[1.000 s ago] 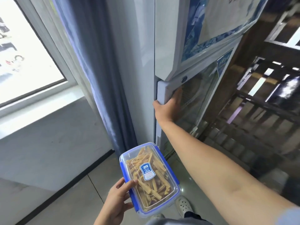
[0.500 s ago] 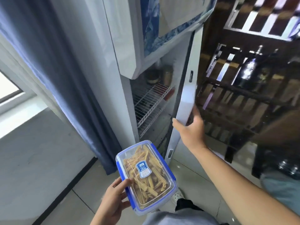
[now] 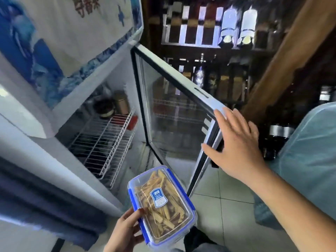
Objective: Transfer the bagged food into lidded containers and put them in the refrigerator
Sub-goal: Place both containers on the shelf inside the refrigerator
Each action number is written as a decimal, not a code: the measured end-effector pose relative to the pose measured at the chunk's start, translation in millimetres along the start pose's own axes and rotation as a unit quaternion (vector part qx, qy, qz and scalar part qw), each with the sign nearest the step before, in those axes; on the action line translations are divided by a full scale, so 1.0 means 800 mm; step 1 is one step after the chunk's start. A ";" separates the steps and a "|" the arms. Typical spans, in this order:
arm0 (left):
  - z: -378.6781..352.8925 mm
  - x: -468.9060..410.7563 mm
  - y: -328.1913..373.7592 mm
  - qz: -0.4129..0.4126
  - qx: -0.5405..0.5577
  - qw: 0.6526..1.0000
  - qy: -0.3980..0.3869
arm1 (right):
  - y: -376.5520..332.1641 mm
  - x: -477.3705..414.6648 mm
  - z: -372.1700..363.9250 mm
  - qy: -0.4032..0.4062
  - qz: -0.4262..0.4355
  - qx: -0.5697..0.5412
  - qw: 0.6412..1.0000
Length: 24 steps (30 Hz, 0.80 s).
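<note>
**Door open, box ready to go onto the shelf**

We stand before the refrigerator (image 3: 116, 70) with its glass door (image 3: 181, 79) swung wide to the right. Our right hand (image 3: 236, 144) is at the door's free edge, fingers straight and spread, holding nothing. The fingertips (image 3: 217, 112) lie over the frame's corner, though we cannot tell whether they press it or only hover beside it.

Our left hand (image 3: 125, 231) grips the container (image 3: 161, 204) at its near left corner, with the thumb over the lid and the other fingers hidden beneath it. The container is a clear box with a blue clip-on lid, packed with yellowish strips of food. It sits low in the near centre, in front of the open compartment and not yet inside.

The step in hand, as we judge it, is setting the box on the wire shelf (image 3: 101, 142). To do it well:

- We keep the flat right hand against the door so it cannot swing back onto our left arm.
- A one-corner grip lets a full box tip, so we keep it level and bring it in long side first.
- The far end of the shelf carries a dark jar (image 3: 104, 108), a tin (image 3: 121, 102) and something red (image 3: 132, 120). The near part of the wires looks free, so we aim there.
- We rest the box squarely across several wires before we let go, so it does not rock.

Bottles (image 3: 238, 26) stand on a wooden rack behind the door, so a gentle swing matters when we close it.
</note>
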State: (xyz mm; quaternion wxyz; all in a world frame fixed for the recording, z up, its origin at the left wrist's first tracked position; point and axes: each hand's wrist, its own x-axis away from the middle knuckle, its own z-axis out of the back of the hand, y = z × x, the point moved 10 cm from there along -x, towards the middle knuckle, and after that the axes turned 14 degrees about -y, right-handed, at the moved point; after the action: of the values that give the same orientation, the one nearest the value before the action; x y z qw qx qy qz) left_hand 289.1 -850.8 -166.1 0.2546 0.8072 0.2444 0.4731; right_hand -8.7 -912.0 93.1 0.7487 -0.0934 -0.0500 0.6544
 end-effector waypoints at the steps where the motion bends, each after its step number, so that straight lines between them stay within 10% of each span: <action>1: -0.008 -0.009 0.006 0.006 -0.009 1.000 -0.008 | 0.004 -0.011 -0.008 -0.036 -0.020 0.037 0.998; 24: -0.138 -0.142 0.142 -0.004 -0.108 0.993 -0.041 | 0.257 -0.301 0.008 -0.001 -0.173 0.130 0.976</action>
State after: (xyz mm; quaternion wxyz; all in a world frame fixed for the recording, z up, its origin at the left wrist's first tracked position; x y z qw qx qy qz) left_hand 159.4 -988.0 -119.0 0.3522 0.7925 0.1842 0.4625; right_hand -242.8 -1123.9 68.5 0.8565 0.0154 0.0189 0.5155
